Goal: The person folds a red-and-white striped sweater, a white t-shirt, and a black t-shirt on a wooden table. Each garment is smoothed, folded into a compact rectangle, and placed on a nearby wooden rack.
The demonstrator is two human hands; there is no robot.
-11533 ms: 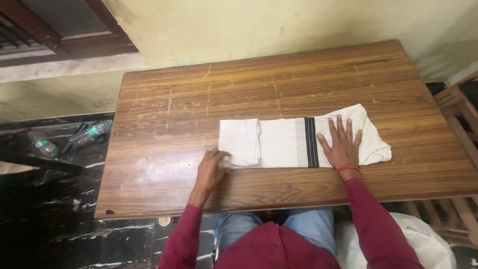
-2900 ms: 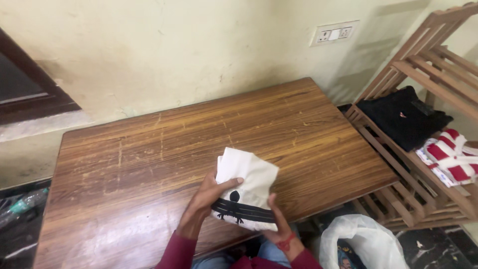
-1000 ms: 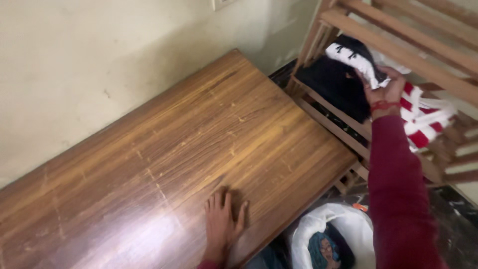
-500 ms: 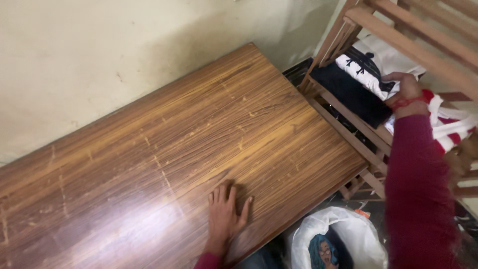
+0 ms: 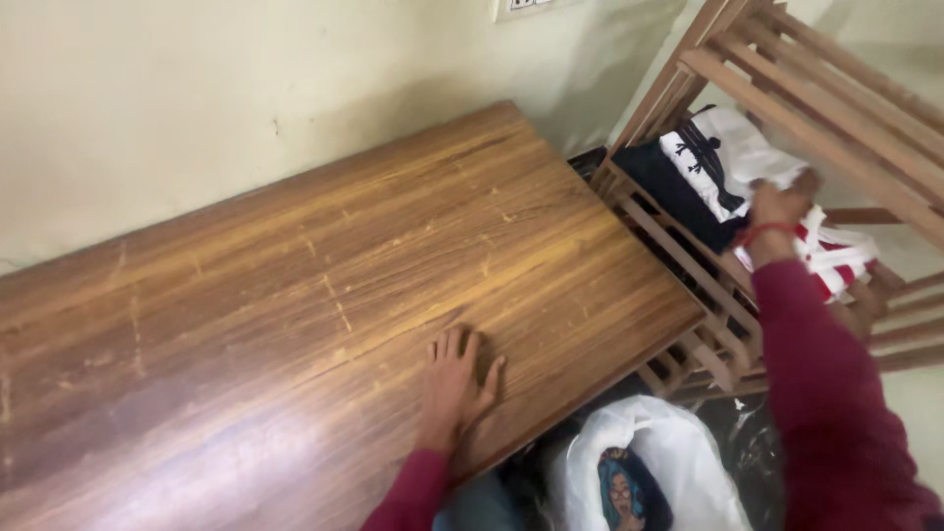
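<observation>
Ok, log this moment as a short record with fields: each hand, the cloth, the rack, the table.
left hand: flat, palm down on the wooden table, near its front edge
right hand: on the folded white cloth, grip unclear
folded white cloth: black stripe, lies atop a dark garment on the wooden rack
beside it: red-and-white striped cloth
floor: white plastic bag

Glossy, scratched wood is seen in the table (image 5: 295, 295); bare slatted wood in the rack (image 5: 787, 88); seemingly soft cloth (image 5: 733, 157) there.
</observation>
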